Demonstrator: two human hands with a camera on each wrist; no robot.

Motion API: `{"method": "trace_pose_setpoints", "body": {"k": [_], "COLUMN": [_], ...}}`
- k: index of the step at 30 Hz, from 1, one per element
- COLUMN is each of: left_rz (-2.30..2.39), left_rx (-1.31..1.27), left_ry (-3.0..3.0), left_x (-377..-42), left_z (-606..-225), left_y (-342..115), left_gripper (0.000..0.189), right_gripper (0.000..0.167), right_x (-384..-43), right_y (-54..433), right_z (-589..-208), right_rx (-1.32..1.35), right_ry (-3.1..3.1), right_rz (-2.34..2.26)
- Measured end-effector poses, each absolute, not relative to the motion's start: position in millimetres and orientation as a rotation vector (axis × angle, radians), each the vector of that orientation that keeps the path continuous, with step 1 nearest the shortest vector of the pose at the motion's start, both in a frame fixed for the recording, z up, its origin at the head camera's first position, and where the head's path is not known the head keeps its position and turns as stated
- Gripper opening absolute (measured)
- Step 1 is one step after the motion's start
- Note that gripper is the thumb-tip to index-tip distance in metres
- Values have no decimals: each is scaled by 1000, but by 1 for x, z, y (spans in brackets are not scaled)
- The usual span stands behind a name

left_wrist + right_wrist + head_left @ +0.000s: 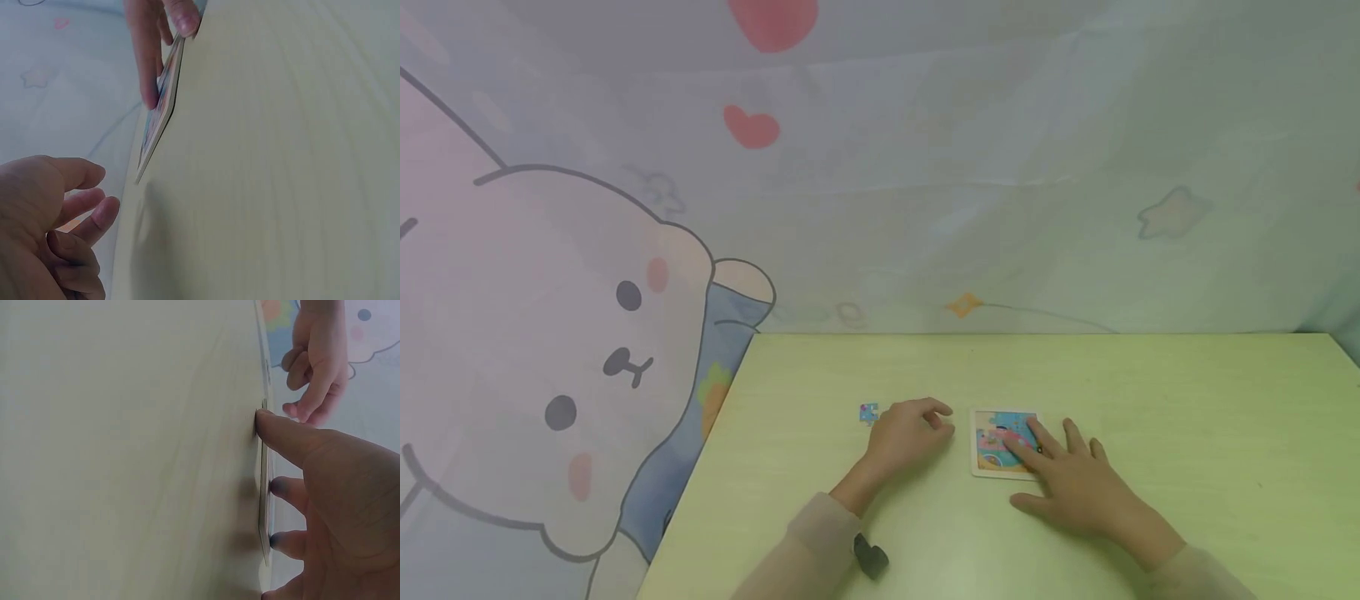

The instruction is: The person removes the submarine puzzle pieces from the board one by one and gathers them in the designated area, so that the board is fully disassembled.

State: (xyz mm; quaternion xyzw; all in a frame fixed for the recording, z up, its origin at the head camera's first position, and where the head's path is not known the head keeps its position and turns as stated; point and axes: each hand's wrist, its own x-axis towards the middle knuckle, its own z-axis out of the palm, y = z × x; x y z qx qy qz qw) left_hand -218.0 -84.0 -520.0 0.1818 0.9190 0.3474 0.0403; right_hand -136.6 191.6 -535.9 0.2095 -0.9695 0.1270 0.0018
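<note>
Faint lettering (850, 313), low on the printed backdrop (925, 242), too blurred to read

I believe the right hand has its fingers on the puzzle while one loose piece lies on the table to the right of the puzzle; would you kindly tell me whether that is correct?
Not quite: the loose piece lies to the left of the puzzle, as the head view shows. The right hand does have its fingers on the puzzle.
</note>
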Motion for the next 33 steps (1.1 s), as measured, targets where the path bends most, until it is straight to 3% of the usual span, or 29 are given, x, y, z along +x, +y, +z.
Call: {"method": "trace_pose_setpoints", "body": {"k": [23, 33], "left_rz": [953, 928], "left_rx": [622, 588], "left_ry": [2719, 2738], "left_x": [-218, -217], "left_z": [-531, -531], "left_y": [-49, -47], "left_gripper": [33, 28], "right_gripper": [77, 64], "right_x": [-137, -130], "right_y": [192, 185], "right_z": [-534, -532], "right_rx": [679, 722], "right_ry": [-3040, -3013], "right_rz": [385, 408]}}
